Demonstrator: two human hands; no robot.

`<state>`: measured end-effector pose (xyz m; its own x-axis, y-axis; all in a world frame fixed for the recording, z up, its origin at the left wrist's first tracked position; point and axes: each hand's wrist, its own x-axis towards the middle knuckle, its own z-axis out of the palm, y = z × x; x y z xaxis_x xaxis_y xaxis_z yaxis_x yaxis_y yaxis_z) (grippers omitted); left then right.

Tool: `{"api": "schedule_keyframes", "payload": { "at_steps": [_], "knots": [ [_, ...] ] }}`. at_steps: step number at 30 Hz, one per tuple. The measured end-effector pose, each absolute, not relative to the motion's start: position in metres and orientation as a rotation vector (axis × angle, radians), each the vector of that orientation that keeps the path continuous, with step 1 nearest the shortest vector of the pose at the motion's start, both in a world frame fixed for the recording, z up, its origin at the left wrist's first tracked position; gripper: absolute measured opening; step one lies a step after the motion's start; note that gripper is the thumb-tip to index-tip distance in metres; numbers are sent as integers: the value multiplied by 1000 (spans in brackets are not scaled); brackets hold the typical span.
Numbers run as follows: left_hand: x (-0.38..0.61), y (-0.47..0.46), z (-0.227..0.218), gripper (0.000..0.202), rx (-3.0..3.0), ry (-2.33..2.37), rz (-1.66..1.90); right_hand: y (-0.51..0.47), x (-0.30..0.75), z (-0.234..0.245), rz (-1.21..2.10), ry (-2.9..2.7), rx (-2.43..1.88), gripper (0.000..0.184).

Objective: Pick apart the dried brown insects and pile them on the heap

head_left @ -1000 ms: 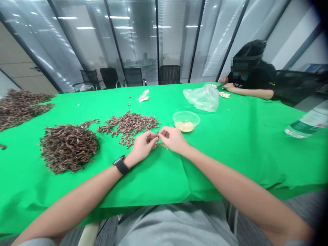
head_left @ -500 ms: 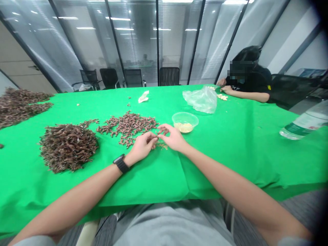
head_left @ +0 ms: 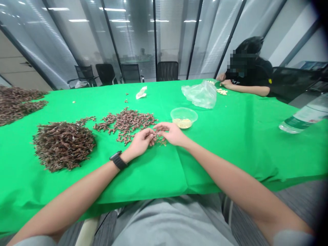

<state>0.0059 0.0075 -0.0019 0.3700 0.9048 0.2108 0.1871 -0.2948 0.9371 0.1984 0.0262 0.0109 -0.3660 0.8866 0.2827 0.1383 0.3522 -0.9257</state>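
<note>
My left hand point(head_left: 141, 141), with a black watch on the wrist, is closed at the fingertips. Opposite it, my right hand point(head_left: 172, 133) pinches too, and the fingertips of both meet around a small brown dried piece point(head_left: 155, 135) that the fingers partly hide. Tiny yellowish seeds or crumbs point(head_left: 162, 142) lie on the cloth beneath the right fingers. Just behind the hands spreads a loose pile of short brown dried pieces point(head_left: 126, 122). A clear plastic bowl point(head_left: 192, 115) with pale yellow grains in the bottom stands behind my right hand.
On the green cloth point(head_left: 153, 177) lie a big mound of brown dried stalks point(head_left: 64, 145) and another heap point(head_left: 17, 104) at far left. A crumpled white scrap point(head_left: 141, 93), a clear plastic bag point(head_left: 201, 94) and a large bottle point(head_left: 302, 116) lie around. A person point(head_left: 248, 71) sits at the far right.
The view has tilted down slightly and shifted, so everything sits a little higher in it. Both hands stay together at the same spot, with their fingers slightly rearranged around the small piece.
</note>
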Motion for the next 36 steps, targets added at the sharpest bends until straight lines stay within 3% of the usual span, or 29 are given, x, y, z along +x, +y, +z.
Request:
{"api": "schedule_keyframes", "payload": {
  "at_steps": [11,22,36],
  "knots": [
    [3,9,0,31,1729,966,974,30,199,8,958,-1754,-933,15],
    [3,4,13,31,1855,1094,1134,29,198,10,856,-1816,-929,16],
    [-1,2,18,12,2245,1105,1146,26,199,11,870,-1845,-963,14]
  ]
}}
